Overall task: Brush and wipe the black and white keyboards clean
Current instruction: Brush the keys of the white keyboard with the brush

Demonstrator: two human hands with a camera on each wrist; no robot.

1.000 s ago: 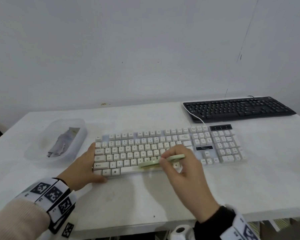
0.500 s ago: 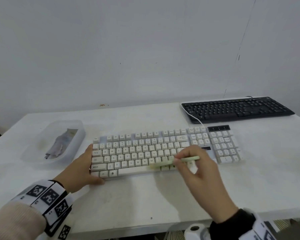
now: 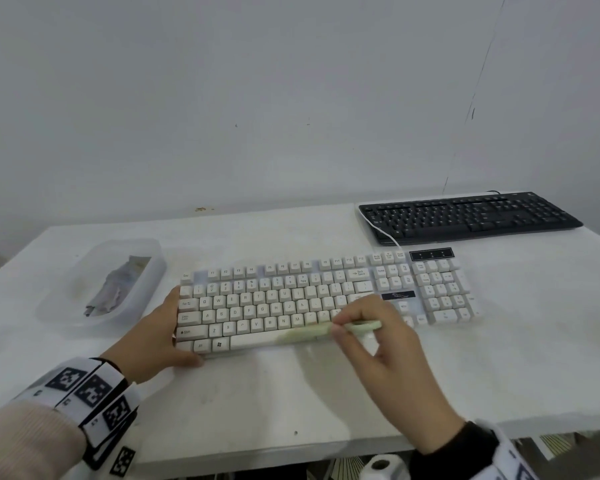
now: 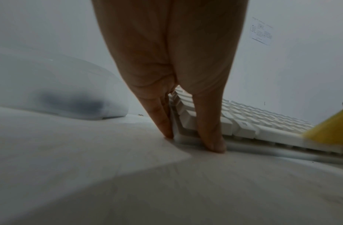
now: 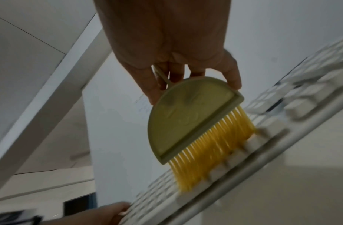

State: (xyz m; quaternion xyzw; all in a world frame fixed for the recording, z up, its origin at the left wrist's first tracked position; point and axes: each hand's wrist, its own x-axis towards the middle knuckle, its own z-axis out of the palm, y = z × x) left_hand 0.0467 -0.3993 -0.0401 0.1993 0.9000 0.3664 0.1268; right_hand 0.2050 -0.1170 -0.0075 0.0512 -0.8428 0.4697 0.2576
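Note:
The white keyboard point(image 3: 291, 292) lies across the middle of the table point(image 3: 291, 393). My left hand point(image 3: 168, 327) braces its left end, straight fingers along the side and thumb against the front edge, as the left wrist view shows at the corner point(image 4: 191, 137). My right hand point(image 3: 342, 329) pinches a pale green brush point(image 3: 312, 332) by its top. The brush's point(image 5: 189, 120) yellow bristles point(image 5: 209, 150) rest on the front key rows to the right of the space bar. The black keyboard point(image 3: 465, 216) lies at the back right, untouched.
A translucent plastic tub point(image 3: 146, 258) with a grey cloth point(image 3: 115, 289) in it stands left of the white keyboard. A white cable point(image 3: 387, 235) runs past the black keyboard's left end. A wall stands close behind. A white roll point(image 3: 381, 465) shows below the table's front edge.
My right hand swept the brush to the right along the front keys, then back a little to the left. My left hand has stayed at the keyboard's left end.

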